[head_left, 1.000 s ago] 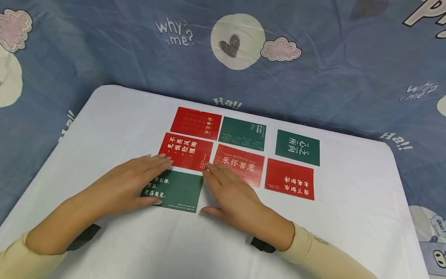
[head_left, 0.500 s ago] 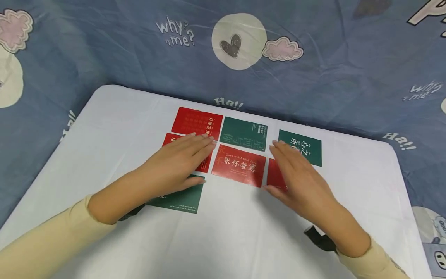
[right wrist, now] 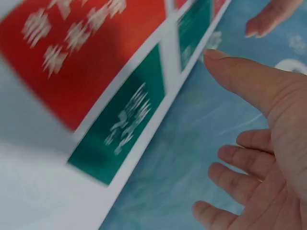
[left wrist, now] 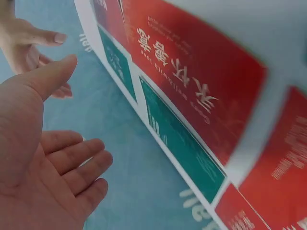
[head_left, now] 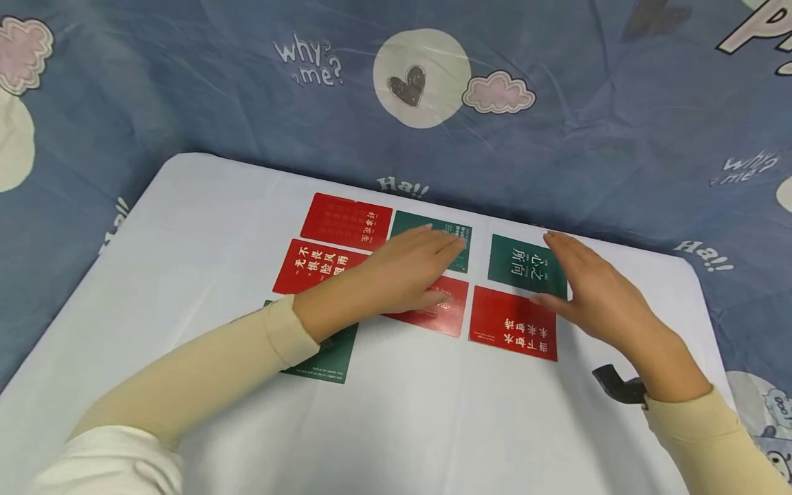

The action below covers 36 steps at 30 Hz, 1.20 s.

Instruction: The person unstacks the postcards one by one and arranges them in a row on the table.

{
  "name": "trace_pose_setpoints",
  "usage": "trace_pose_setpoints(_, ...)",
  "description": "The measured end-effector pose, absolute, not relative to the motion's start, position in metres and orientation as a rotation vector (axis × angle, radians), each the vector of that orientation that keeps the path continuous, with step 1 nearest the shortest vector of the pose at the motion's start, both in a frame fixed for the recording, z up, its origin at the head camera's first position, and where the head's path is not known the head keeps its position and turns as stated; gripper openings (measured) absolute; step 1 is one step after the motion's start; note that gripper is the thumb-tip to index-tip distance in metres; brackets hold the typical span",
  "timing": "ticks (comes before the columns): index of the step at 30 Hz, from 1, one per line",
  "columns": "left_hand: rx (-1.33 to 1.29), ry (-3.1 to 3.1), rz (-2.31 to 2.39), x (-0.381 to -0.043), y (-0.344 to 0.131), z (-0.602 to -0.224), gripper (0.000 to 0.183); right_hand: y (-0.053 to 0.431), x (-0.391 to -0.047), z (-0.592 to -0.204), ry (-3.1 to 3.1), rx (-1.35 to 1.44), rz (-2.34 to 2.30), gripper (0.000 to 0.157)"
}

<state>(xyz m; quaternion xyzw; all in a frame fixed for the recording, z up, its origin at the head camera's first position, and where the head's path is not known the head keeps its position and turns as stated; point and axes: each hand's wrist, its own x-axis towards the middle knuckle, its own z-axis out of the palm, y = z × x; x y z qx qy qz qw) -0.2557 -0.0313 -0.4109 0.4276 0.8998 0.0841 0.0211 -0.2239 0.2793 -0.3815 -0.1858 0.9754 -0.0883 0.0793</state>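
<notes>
In the head view my left hand (head_left: 402,271) hovers over the middle of a group of red and green printed cards, fingers extended and holding nothing. It partly hides a green card (head_left: 410,223) and a red card (head_left: 427,320). My right hand (head_left: 603,295) is raised at the right edge of a green card (head_left: 516,265) and a red card (head_left: 501,320), thumb apart from the fingers. Both wrist views show empty palms with loose fingers, the left hand (left wrist: 53,163) and the right hand (right wrist: 268,143) each clear of the cards.
More cards lie flat at the left: a red one (head_left: 343,220), another red one (head_left: 303,268) and a green one (head_left: 328,364) partly under the left forearm. All rest on a white-covered table (head_left: 433,426). A blue patterned cloth (head_left: 216,82) hangs behind the far edge.
Both hands have moved to the right across the cards, the left from the left-hand cards to the middle ones, the right out to the right-hand pair. The cards stay in place.
</notes>
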Motion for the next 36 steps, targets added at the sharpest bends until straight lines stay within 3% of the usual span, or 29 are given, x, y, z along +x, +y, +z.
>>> trace_pose_setpoints(6,1.282,2.776,0.237,-0.281,0.0,-0.419,0.087,0.294,-0.24,-0.386,2.884,-0.458,-0.19,0.095)
trace_pose_setpoints(18,1.277,2.677,0.099,-0.314,0.045,-0.419,0.092,0.302,-0.27,-0.398,2.729,-0.368,-0.069,0.099)
trace_pose_setpoints(36,1.192,2.568,0.09,-0.332,0.04,-0.414,0.078,0.27,-0.296,-0.398,2.664,-0.407,-0.034,0.09)
